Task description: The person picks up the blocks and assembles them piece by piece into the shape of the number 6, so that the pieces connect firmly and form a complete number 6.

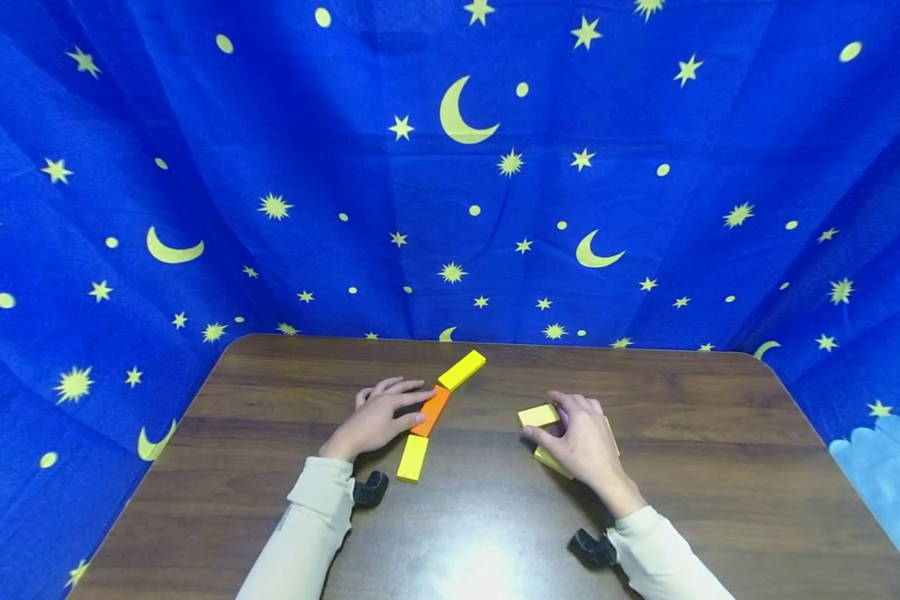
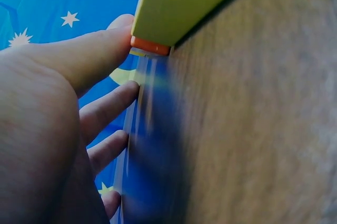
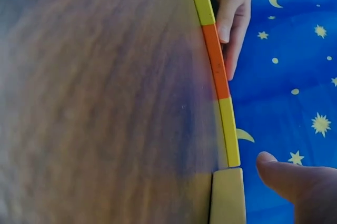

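My left hand (image 1: pixel 375 421) rests beside an orange block (image 1: pixel 432 411), its fingers extended. In the left wrist view, its thumb touches the orange block's end. A bright yellow block (image 1: pixel 462 369) continues the bent row at the far end, and another yellow block (image 1: pixel 412 459) at the near end. My right hand (image 1: pixel 583 437) is over the pale yellow blocks, thumb and fingers spread. One pale block (image 1: pixel 537 415) shows between thumb and index finger; a second pale block (image 1: pixel 552 462) lies partly under the hand. In the right wrist view, the thumb is raised apart from a pale block (image 3: pixel 227 197).
The blocks lie on a brown wooden table (image 1: pixel 270 375). A blue curtain (image 1: pixel 360 167) with stars and moons hangs behind its far edge. An edge of another pale block (image 1: pixel 612 435) peeks out right of my right hand. Black wrist mounts (image 1: pixel 594 549) sit at both cuffs.
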{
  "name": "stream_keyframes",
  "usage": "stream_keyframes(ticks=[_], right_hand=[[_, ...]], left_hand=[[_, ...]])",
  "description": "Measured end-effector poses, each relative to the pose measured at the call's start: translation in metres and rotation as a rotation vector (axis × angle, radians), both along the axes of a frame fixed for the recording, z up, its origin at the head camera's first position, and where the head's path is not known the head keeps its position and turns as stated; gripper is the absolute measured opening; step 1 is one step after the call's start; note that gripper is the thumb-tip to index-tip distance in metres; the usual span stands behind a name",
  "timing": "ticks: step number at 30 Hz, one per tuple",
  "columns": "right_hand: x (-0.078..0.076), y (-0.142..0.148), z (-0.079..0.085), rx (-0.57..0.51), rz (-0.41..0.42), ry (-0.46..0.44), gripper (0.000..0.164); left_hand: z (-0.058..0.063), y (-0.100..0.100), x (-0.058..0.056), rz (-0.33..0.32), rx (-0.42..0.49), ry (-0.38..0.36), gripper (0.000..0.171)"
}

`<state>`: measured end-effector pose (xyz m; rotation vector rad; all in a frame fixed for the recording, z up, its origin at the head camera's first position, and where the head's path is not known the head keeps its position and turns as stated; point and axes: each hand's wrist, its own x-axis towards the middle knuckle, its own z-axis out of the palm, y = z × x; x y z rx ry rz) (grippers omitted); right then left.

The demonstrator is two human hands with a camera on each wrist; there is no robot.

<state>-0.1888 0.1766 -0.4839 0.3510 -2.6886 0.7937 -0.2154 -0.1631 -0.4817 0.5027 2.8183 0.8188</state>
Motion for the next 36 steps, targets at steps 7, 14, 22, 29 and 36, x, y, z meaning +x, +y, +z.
stream_keyframes(ticks=[7,14,22,29,36], right_hand=[[0.0,-0.003,-0.001,0.045,0.005,0.031,0.072],[0.0,-0.009,0.0,0.123,-0.03,0.024,0.073],[0.002,-0.015,0.001,0.202,-0.064,0.005,0.073],[0.001,-0.018,0.003,0.256,-0.086,-0.022,0.072],[0.0,-0.021,0.004,0.299,-0.094,-0.05,0.069]], left_hand=[[0.0,0.0,0.0,0.003,0.006,-0.009,0.046],[-0.001,0.0,-0.001,-0.002,0.014,-0.002,0.045],[-0.002,0.0,-0.001,-0.008,0.014,0.001,0.045],[-0.001,-0.001,0.0,-0.013,0.017,0.004,0.045],[-0.001,-0.001,0.0,-0.01,0.01,0.0,0.045]])
